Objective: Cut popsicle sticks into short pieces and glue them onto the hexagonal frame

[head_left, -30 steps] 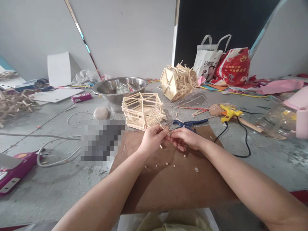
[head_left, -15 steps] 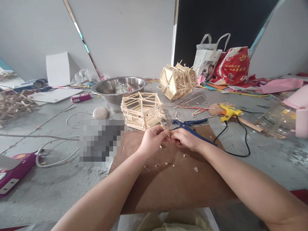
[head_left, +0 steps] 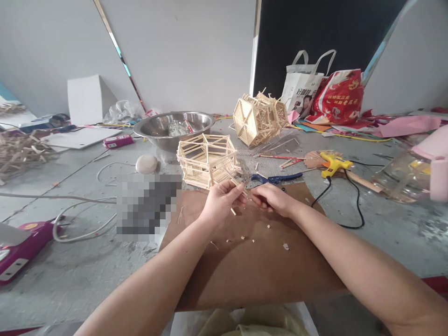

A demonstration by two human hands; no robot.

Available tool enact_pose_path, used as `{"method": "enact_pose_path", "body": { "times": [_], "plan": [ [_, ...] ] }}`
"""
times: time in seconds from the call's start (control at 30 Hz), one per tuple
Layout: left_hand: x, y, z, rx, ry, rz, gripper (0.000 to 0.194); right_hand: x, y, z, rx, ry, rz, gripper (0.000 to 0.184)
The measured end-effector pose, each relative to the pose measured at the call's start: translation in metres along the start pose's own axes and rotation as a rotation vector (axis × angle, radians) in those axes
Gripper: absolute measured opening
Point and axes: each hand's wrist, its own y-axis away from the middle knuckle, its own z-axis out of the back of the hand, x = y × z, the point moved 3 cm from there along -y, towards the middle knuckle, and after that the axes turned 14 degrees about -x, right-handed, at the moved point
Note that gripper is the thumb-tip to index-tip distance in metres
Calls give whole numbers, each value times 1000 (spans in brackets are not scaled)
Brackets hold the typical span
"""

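Observation:
My left hand (head_left: 226,198) pinches thin wooden sticks (head_left: 232,176) above the brown board (head_left: 259,275). To its right, a small gap away, my right hand (head_left: 271,199) has its fingers curled together; whether anything is in them is hidden. A blue hand cutter (head_left: 276,178) lies just behind the right hand, partly covered by it. Behind the left hand stands an open six-sided frame (head_left: 207,161) of glued sticks. A short piece of stick (head_left: 234,212) is below the left fingers, and several small scraps (head_left: 242,238) lie on the board.
A steel bowl (head_left: 147,132) stands behind the stick frame, with a larger stick lantern (head_left: 259,119) to its right. At right are a yellow glue gun (head_left: 334,163) with a black cord and a clear jug (head_left: 395,179). Cables and a purple power strip (head_left: 26,247) lie at left.
My right hand has drawn slightly away from the left, opening a gap between them. The right forearm now covers more of the cutter's handle. The left hand keeps its sticks.

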Motion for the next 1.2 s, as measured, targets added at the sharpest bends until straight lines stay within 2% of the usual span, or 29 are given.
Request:
{"method": "enact_pose_path", "body": {
  "times": [0.1,0.2,0.27,0.37,0.43,0.63,0.77,1.0,1.1,1.2],
  "plan": [
    [1,-1,0,1,-4,-11,19,-1,1,-2,62,-7,2,40],
    [2,-1,1,1,-17,-3,19,-1,2,-6,140,-17,106,33],
    [3,-2,1,6,-27,15,20,0,1,-5,100,49,211,30],
    [4,-2,3,26,-36,55,21,2,0,0,-109,242,375,28],
    [4,-3,4,46,-37,80,20,4,1,3,-204,346,454,29],
    [5,-3,4,154,-122,156,22,2,2,3,-168,449,591,57],
    [6,-1,3,237,-173,169,24,-2,1,2,-113,468,614,59],
    [7,-2,3,194,-168,156,25,-3,1,1,-91,428,563,59],
    [6,-4,4,125,-144,136,26,0,4,0,-122,446,627,50],
    [5,-4,5,61,-120,108,26,3,6,1,-208,490,701,39]
  ]
}}
